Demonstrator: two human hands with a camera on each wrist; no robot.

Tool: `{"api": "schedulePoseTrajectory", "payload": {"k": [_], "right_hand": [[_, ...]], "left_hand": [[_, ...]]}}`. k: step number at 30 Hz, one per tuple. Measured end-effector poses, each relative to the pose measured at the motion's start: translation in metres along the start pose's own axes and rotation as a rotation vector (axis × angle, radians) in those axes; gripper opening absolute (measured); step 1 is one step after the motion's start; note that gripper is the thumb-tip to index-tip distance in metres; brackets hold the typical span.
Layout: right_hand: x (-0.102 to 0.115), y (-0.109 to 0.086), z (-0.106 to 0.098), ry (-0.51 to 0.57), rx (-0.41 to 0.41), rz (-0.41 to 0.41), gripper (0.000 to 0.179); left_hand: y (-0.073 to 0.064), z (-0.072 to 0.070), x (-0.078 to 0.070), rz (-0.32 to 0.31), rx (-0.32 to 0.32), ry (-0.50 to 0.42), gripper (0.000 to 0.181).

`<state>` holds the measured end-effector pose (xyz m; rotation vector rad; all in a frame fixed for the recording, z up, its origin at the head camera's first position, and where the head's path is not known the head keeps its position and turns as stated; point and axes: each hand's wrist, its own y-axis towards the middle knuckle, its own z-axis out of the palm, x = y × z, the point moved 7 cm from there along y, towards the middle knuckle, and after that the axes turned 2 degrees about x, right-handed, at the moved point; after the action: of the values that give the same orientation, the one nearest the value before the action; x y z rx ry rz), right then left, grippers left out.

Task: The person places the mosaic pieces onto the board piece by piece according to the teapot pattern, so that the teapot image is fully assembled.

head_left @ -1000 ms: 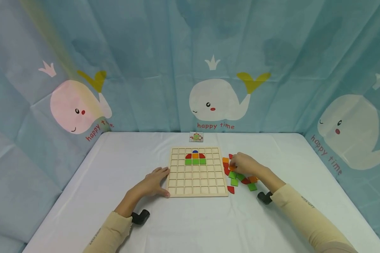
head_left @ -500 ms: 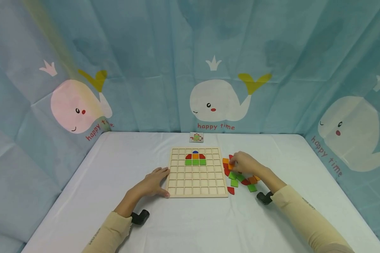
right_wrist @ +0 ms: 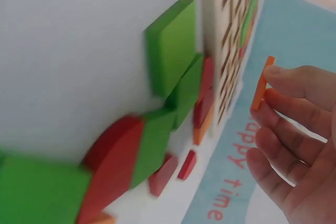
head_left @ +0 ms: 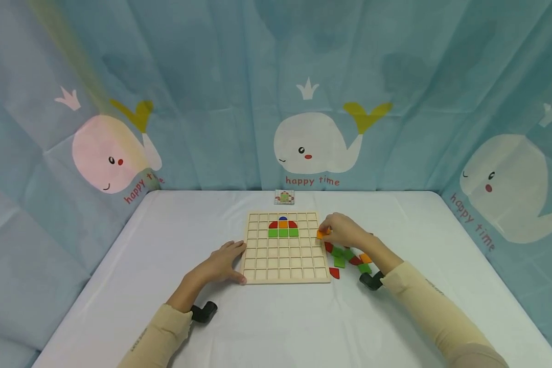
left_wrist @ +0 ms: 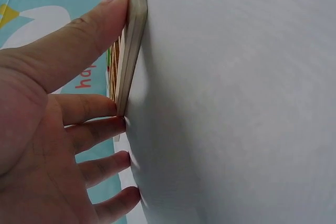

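Note:
A wooden grid board [head_left: 285,263] lies flat on the white table. In its upper cells sit a blue half-round tile [head_left: 282,218], an orange square [head_left: 282,224] between two red quarter-round tiles [head_left: 273,225], and a row of green squares [head_left: 283,233]. My left hand [head_left: 220,263] rests at the board's left edge, fingers spread along the side and thumb [left_wrist: 113,3] on the near corner. My right hand [head_left: 346,231] pinches an orange square tile [right_wrist: 263,85] between thumb and fingertips. It is raised over the board's right edge, apart from the loose tiles.
Loose green [head_left: 339,262], red [head_left: 334,273] and orange tiles [head_left: 365,258] lie scattered right of the board, some overlapping; my right arm hides part of them. A small pattern card [head_left: 284,197] lies behind the board. A blue whale-printed curtain [head_left: 239,138] hangs around the table.
My right hand has lifted an orange square from the pile and moved left and away from me, to the board's right edge. My left hand has stayed in place.

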<state>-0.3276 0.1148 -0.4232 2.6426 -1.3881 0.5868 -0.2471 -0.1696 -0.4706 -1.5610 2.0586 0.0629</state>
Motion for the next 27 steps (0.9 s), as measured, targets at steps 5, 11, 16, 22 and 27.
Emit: {"api": "schedulePoseTrajectory", "payload": {"k": [5, 11, 16, 22, 27], "right_hand": [[0.015, 0.009, 0.001, -0.012, -0.007, -0.053, 0.019], [0.031, 0.022, 0.004, -0.016, 0.004, -0.046, 0.019], [0.051, 0.031, 0.006, -0.068, -0.009, -0.110, 0.020], [0.071, 0.040, 0.016, -0.057, 0.000, -0.151, 0.020], [0.083, 0.052, 0.028, -0.071, 0.013, -0.194, 0.022]], "left_hand": [[-0.001, 0.002, 0.001, 0.000, -0.003, -0.010, 0.101], [-0.001, 0.001, -0.001, 0.005, -0.005, -0.014, 0.101], [-0.001, -0.001, -0.001, -0.009, -0.006, -0.017, 0.100], [0.000, 0.001, 0.000, -0.022, 0.001, -0.014, 0.100], [0.000, 0.001, 0.001, -0.021, -0.003, -0.018, 0.101]]}}
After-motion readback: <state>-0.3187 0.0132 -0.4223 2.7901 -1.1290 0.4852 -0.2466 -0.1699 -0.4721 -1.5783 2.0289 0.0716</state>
